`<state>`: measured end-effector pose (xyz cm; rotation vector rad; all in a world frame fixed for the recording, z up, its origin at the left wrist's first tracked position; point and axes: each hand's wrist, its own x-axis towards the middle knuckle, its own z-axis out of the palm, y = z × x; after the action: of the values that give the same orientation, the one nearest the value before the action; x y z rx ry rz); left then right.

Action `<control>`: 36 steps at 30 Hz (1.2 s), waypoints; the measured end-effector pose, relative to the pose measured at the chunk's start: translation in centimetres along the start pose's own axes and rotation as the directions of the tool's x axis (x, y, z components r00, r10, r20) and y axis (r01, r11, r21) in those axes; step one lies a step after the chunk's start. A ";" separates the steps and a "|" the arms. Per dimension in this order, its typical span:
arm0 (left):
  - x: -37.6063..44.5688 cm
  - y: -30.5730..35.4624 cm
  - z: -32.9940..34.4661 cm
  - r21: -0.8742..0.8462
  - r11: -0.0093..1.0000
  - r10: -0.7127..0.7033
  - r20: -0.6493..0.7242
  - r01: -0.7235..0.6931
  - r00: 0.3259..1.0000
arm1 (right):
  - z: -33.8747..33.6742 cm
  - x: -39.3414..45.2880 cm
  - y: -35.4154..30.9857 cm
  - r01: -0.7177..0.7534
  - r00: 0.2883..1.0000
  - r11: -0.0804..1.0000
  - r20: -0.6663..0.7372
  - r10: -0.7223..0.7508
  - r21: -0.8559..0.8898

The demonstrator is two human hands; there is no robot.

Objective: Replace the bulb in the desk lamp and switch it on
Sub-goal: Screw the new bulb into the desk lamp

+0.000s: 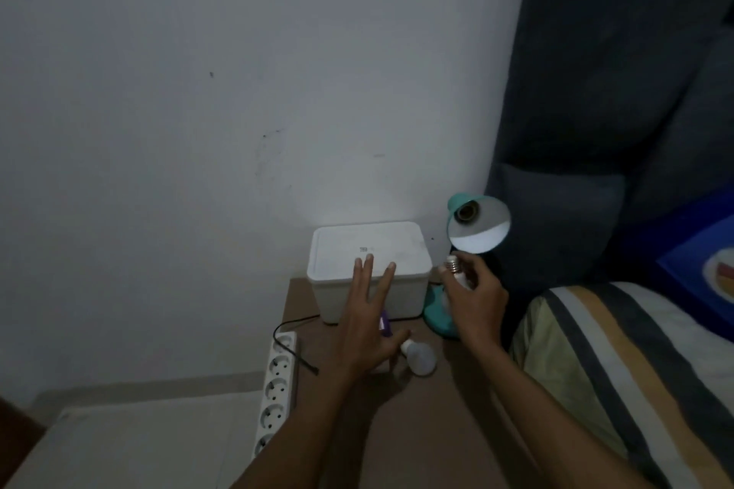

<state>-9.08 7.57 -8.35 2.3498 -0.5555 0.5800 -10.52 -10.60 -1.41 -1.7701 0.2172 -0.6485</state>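
Observation:
A teal desk lamp (478,224) stands at the table's back right, its shade turned toward me with the dark socket showing no bulb in it. My right hand (474,300) holds a white bulb (456,270) just below the shade, screw base pointing up. A second white bulb (420,357) lies on the brown table (397,429) beside my left hand (371,326). That hand hovers flat with its fingers spread, holding nothing. The lamp's base (435,316) is partly hidden behind my right hand.
A white lidded box (369,250) stands against the wall behind my left hand. A small purple item (384,324) peeks out beside it. A white power strip (278,381) with a black cable lies along the table's left edge. A striped bed cover (615,369) is at right.

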 end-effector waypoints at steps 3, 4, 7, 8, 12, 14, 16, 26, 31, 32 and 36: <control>2.9 2.6 0.5 -0.027 0.996 0.083 0.018 -0.083 0.996 | -1.8 1.7 -1.0 -0.037 0.997 0.996 -0.058 0.042 0.083; 3.9 3.4 0.7 -0.037 0.995 0.098 0.034 -0.097 0.995 | -2.4 2.3 -1.4 -0.041 0.996 0.995 -0.078 0.049 0.093; 7.3 5.2 1.3 -0.096 0.989 0.124 0.087 -0.115 0.988 | -3.7 4.5 -1.9 -0.068 0.993 0.995 -0.092 0.074 0.072; 8.4 5.5 1.5 -0.113 0.986 0.136 0.100 -0.124 0.986 | -3.9 5.3 -1.9 -0.100 0.990 0.993 -0.093 0.105 0.054; 12.4 5.7 2.5 -0.168 0.974 0.179 0.161 -0.152 0.971 | -4.6 7.6 -1.4 -0.184 0.982 0.983 -0.053 0.183 -0.023; 14.0 5.6 3.0 -0.178 0.971 0.192 0.190 -0.159 0.963 | -4.6 8.6 -0.9 -0.187 0.982 0.981 -0.002 0.187 -0.058; 15.1 5.4 3.6 -0.188 0.966 0.215 0.210 -0.176 0.954 | -4.3 9.4 -0.4 -0.195 0.979 0.979 0.051 0.198 -0.061; 16.5 4.3 5.3 -0.159 0.941 0.322 0.154 -0.299 0.934 | -2.0 11.3 0.7 -0.068 0.989 0.992 0.121 0.080 -0.103; 16.5 3.8 5.2 -0.164 0.945 0.307 0.143 -0.283 0.941 | -1.5 12.0 0.8 -0.080 0.983 0.983 0.150 0.105 -0.165; 16.5 3.7 5.2 -0.163 0.945 0.307 0.143 -0.284 0.941 | -1.5 12.0 0.8 -0.098 0.987 0.986 0.116 0.114 -0.134; 16.6 3.9 5.2 -0.172 0.940 0.319 0.133 -0.295 0.938 | -1.2 11.5 0.9 -0.048 0.998 0.997 0.023 0.050 -0.058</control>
<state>3.78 -2.53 -1.19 2.1920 -1.0189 0.4713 -1.48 -17.24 1.55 -1.8210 0.2642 -0.5903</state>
